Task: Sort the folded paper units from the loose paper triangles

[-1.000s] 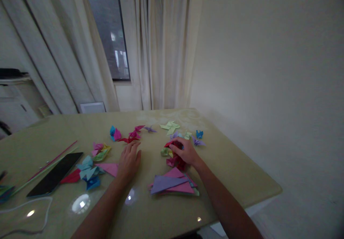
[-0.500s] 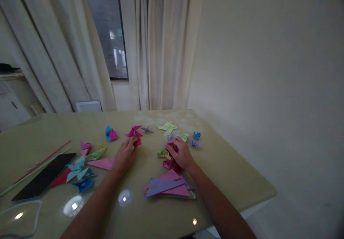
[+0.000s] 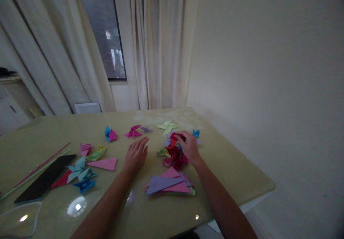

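My right hand (image 3: 188,146) pinches a red origami piece (image 3: 174,138) above a small heap of folded paper. Dark red origami (image 3: 176,157) lies in that heap, beside green and purple pieces partly covered by the hand. To the left, my left hand (image 3: 136,154) is empty, its fingers stretched out just over the table. Past its fingertips lie a magenta origami piece (image 3: 133,131) and a small purple one (image 3: 146,129). Nearer to me is a stack of folded paper triangles (image 3: 166,185), purple and pink on top.
On the left lie a black tablet-like slab (image 3: 45,178), thin pink and green sticks (image 3: 40,166), a pink paper triangle (image 3: 106,163) and several origami pieces, including a blue one (image 3: 84,185). A pale green pinwheel-shaped fold (image 3: 167,127) sits farther back. The wall (image 3: 255,88) stands to the right.
The red piece by my left fingers has gone from there, and that hand has moved right and opened. My right hand has risen slightly rightward and now holds a red piece above the heap.
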### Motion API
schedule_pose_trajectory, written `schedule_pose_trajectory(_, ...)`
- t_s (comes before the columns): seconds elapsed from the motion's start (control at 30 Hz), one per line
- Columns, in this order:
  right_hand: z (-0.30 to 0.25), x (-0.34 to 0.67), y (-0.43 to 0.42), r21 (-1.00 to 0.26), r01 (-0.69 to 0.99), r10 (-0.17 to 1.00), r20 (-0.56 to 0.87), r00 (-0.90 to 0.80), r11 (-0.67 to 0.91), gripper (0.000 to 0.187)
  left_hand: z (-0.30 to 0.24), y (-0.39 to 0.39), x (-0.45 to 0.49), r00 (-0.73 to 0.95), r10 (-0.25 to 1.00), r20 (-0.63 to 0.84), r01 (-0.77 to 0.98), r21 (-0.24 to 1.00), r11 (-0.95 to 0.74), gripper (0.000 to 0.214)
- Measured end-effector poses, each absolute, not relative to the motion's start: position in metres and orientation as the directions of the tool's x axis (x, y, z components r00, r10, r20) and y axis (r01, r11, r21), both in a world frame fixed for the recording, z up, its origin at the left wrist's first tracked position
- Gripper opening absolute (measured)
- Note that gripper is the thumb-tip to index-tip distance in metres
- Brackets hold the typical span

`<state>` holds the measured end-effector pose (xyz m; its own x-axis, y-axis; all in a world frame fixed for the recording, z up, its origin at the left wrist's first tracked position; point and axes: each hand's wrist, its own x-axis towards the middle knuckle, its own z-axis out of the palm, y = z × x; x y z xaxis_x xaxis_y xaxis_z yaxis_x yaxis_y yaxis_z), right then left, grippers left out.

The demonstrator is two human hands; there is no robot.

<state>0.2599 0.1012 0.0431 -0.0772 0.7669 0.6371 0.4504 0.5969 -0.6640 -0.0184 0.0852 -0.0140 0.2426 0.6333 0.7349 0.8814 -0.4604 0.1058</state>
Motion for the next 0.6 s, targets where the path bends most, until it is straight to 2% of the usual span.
schedule_pose_trajectory(0.1,0.041,0.29,0.117,-0.639,0.633,0.837,0.547,-0.026,0.437,0.015,-0.015,0.097,-0.028,-0.042,0.827,0.561,0.973,0.21,-0.092,0.047)
schedule_pose_trajectory(0.2,0.031,0.31,0.127,-0.56,0.767,0.906,0.417,-0.068,0.315,0.013,-0.014,0.11,-0.029,-0.169,0.903,0.396,0.974,0.207,0.092,0.054)
schedule_pose_trajectory(0.37,0.017,0.318,0.132,-0.518,0.818,0.916,0.4,-0.027,0.25,0.015,-0.012,0.124,-0.03,-0.187,0.942,0.28,0.97,0.206,0.132,0.056)
schedule_pose_trajectory(0.5,0.018,0.314,0.131,-0.508,0.824,0.883,0.468,0.02,0.251,0.022,-0.013,0.127,-0.035,-0.167,0.943,0.289,0.972,0.208,0.109,0.056)
schedule_pose_trajectory(0.6,0.024,0.305,0.127,-0.531,0.788,0.819,0.57,0.062,0.31,0.021,-0.015,0.126,-0.04,-0.122,0.925,0.361,0.965,0.26,0.026,0.046)
